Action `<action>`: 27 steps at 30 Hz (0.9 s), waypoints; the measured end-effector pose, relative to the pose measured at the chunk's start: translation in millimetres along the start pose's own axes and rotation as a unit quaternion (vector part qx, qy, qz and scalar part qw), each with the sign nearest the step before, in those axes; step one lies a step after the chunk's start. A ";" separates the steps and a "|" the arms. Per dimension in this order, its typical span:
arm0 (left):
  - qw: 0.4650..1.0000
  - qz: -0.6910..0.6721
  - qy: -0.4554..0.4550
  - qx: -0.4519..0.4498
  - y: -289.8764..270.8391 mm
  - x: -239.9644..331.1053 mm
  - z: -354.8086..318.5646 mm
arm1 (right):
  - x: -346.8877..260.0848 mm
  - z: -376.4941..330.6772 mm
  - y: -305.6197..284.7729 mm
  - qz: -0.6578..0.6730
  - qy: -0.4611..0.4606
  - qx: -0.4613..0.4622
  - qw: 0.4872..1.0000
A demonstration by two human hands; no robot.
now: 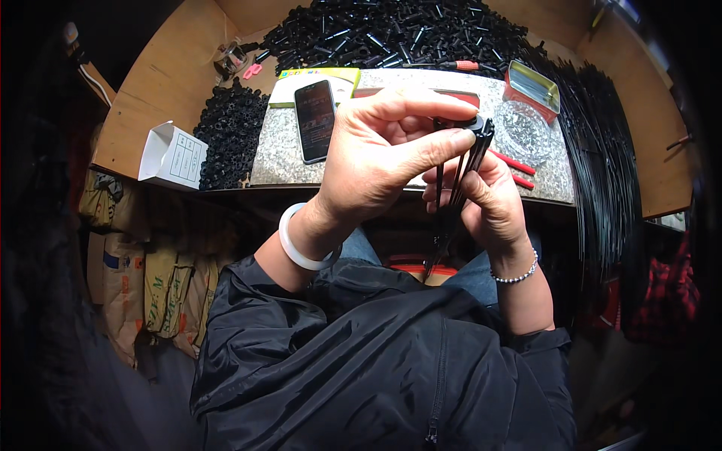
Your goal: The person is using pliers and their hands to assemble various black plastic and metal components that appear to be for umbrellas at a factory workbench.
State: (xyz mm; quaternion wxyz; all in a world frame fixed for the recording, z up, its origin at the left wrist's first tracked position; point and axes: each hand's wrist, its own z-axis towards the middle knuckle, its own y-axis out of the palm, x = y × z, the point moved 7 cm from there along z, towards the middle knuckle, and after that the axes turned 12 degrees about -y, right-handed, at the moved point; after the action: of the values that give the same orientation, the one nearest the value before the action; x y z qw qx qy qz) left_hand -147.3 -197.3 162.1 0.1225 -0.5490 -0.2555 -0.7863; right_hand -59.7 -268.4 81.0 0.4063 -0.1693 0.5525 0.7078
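Note:
Above the near edge of the bench, my left hand pinches a small round black part between thumb and forefinger. My right hand is closed around a bundle of thin black rods, which slants down toward my lap. The upper ends of the rods meet the black part at my left fingertips; how they join is too small to make out. Some of my right fingers are hidden behind the bundle.
Black tubular pieces heap at the back, small black parts at left. Long black rods overhang the right edge. On the speckled board lie a phone, a glass dish, an open tin and red sticks. A white box stands left.

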 end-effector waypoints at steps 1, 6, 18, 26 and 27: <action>1.000 0.001 0.001 0.000 -0.7 0.0 0.2 | 0.6 0.6 -0.5 -0.005 0.004 0.006 1.000; 0.999 -0.047 -0.001 0.008 -2.2 -7.1 3.7 | 1.2 0.7 1.8 -0.018 0.004 0.008 1.000; 0.996 -0.059 -0.017 -0.063 6.5 -8.0 3.2 | -1.4 -0.7 9.0 -0.036 0.038 -0.046 0.998; 0.983 0.181 -0.023 0.000 7.2 6.9 0.0 | -16.2 -9.9 13.6 -0.190 -0.201 0.103 0.955; 0.969 0.245 0.014 0.009 13.0 12.3 -4.6 | -13.0 -10.2 12.4 -0.209 -0.194 0.110 0.952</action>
State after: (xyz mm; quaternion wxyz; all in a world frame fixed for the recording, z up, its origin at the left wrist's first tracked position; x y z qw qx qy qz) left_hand -149.3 -209.6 175.7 0.3203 -0.5829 -0.1186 -0.7372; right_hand -63.3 -283.6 94.5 0.6607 -0.0949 0.4898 0.5608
